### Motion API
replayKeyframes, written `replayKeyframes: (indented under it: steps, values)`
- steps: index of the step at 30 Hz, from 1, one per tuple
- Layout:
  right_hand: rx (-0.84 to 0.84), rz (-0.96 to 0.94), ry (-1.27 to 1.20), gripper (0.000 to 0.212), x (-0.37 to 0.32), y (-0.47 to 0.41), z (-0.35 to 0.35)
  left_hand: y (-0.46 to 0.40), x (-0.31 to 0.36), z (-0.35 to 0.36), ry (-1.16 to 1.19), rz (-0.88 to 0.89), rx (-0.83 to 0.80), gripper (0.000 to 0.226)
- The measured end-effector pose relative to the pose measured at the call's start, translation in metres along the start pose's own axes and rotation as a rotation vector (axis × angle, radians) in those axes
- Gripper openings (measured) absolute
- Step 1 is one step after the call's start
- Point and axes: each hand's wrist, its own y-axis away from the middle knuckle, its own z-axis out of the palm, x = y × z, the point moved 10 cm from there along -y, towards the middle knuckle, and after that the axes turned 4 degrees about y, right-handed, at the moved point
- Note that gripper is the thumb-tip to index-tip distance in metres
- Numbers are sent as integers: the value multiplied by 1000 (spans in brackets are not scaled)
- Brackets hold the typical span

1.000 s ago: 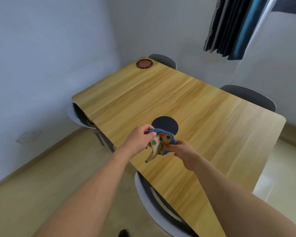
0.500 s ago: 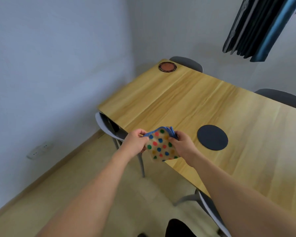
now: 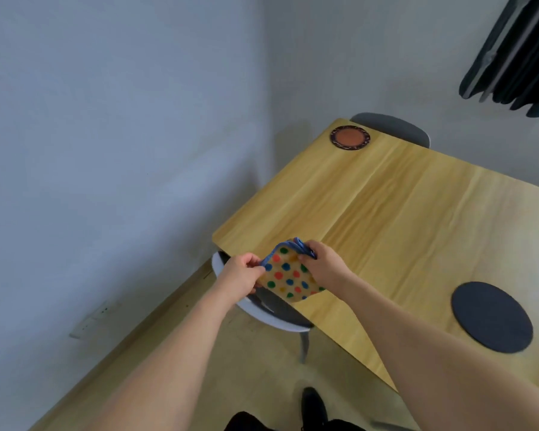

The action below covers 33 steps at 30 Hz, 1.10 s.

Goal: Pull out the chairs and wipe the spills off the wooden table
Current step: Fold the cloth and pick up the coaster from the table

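From the head camera I see my left hand [image 3: 241,273] and right hand [image 3: 322,265] both pinched shut on a small square cloth [image 3: 288,275], held in the air above the near-left corner of the tabletop [image 3: 402,219]. The cloth is soft and pale tan, printed with red, blue, green and yellow dots, and bound with a blue edge that bunches into folds under my right fingers; my left thumb and fingers grip its left edge. The tabletop is smooth light wood with a straight lengthwise grain and rounded corners. Directly below the cloth a chair [image 3: 271,312] with a curved, pale grey shell and dark seat sits tucked under the corner, one thin metal leg showing. A second grey chair [image 3: 395,127] is pushed in at the far end, only its rounded back visible. Just beside it on the wood lies a round coaster [image 3: 350,137] with a rust-coloured centre and dark rim. A flat, dark round mat [image 3: 492,317] lies to the right, well apart from my hands. I cannot make out any spills on the wood.
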Motion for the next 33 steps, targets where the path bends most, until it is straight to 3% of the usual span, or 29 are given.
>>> replayKeyframes:
  steps: [9,15,22,26,29,33]
  values:
    - [-44,73,176,21,-69,-155,79,-154,-42,-86,-4,-67,-56,7]
    - [-177,211,254,21,-66,-237,146,-234,-94,-113,-62,-162,-117,6]
    - [-182,280,346,21,-55,-275,177,-278,-114,-116,-183,-131,-154,5]
    - [-127,321,295,49,-44,-265,159,-282,-91,-120,-349,-109,-134,15]
    - [-66,375,186,50,-36,-260,118,-296,-47,-115,-474,21,-94,25]
    - [74,442,38,47,-9,-250,31,-314,37,-59,-521,190,-182,29]
